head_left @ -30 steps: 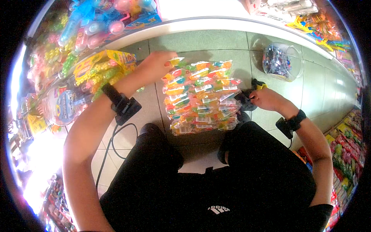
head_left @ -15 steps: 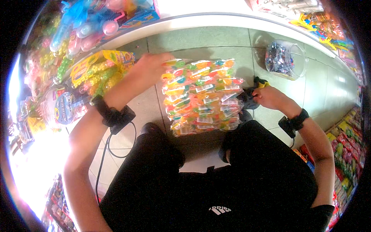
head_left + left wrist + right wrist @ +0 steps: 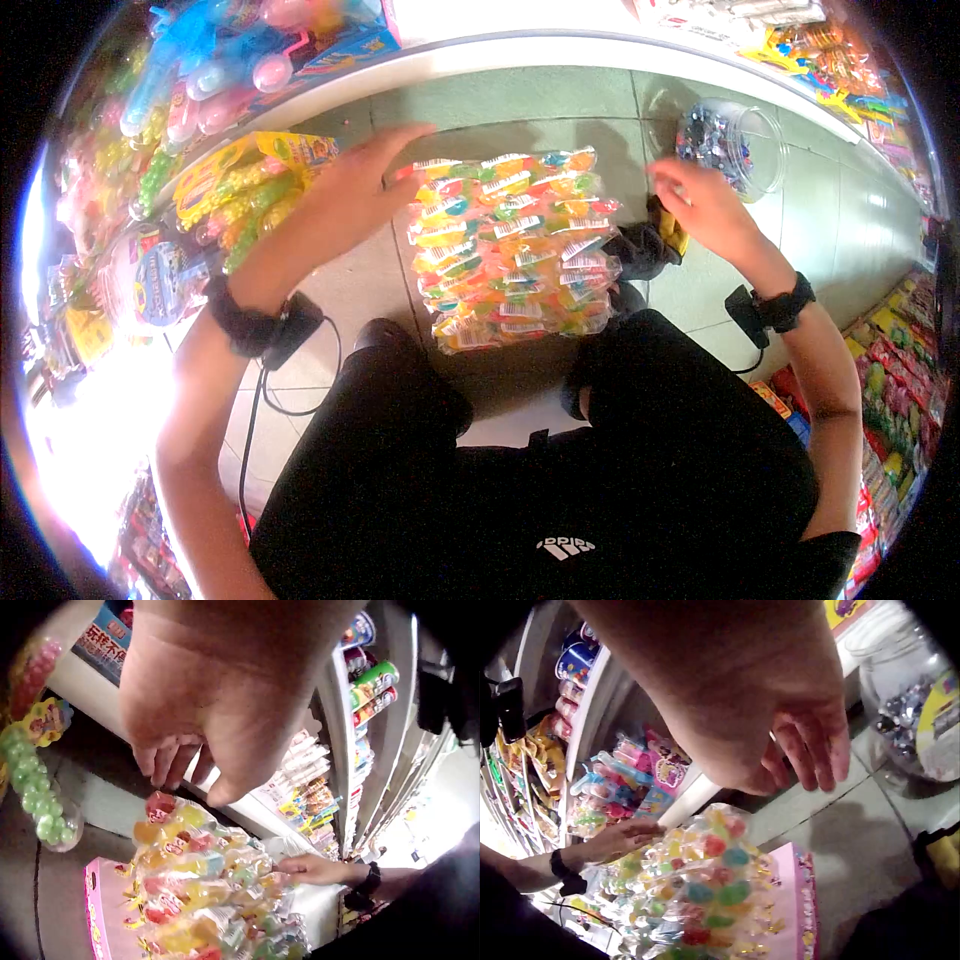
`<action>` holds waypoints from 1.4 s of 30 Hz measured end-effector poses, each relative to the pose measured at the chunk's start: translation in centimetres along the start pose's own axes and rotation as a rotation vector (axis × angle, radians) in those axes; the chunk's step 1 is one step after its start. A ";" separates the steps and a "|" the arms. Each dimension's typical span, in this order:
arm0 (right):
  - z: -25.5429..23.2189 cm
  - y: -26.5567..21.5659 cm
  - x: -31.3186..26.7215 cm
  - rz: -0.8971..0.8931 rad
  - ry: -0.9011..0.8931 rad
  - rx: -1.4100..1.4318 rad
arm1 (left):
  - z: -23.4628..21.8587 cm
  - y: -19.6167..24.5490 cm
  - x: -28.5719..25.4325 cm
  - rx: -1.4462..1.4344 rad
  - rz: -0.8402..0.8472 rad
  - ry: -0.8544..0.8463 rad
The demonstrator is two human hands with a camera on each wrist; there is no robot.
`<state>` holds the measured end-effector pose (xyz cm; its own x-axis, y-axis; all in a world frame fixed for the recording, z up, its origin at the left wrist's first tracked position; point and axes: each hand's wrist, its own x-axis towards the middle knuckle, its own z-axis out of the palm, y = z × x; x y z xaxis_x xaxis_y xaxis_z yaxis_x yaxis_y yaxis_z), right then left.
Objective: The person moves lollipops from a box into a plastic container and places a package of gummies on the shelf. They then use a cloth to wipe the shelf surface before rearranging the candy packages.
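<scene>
Clear packets of colourful candy (image 3: 515,250) stand in rows between the person's feet, above a pink box (image 3: 786,900) seen in the right wrist view. The left hand (image 3: 370,185), fingers loosely extended, is beside the packets' upper left corner; in the left wrist view the same hand (image 3: 210,720) hangs over them holding nothing. To the upper right of the packets, the right hand (image 3: 705,205) is raised with relaxed fingers, above a black and yellow object (image 3: 665,235). In the right wrist view, the right hand (image 3: 795,742) is empty beside the packets.
A clear jar of small dark wrapped pieces (image 3: 715,145) lies at the upper right. A yellow box with green bead-like packs (image 3: 255,185) is at the left. A white shelf edge (image 3: 520,55) curves across the top, and more goods (image 3: 895,390) line the right.
The right hand has moved up and away from the black and yellow object. The left hand has shifted left, off the packets' upper corner, its fingers now spread more.
</scene>
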<state>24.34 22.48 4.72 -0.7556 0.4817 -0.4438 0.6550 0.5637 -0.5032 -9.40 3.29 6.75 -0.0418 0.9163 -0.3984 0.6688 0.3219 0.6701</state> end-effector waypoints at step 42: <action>11.3 2.3 1.8 0.134 -0.233 0.548 | 14.0 -8.3 -5.8 -0.513 -0.547 -0.107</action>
<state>24.63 17.06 -5.61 -0.6855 0.3301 -0.6489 0.6995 0.0516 -0.7127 -4.35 -8.01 -5.24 -0.1783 0.5739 -0.7992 0.1428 0.8188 0.5561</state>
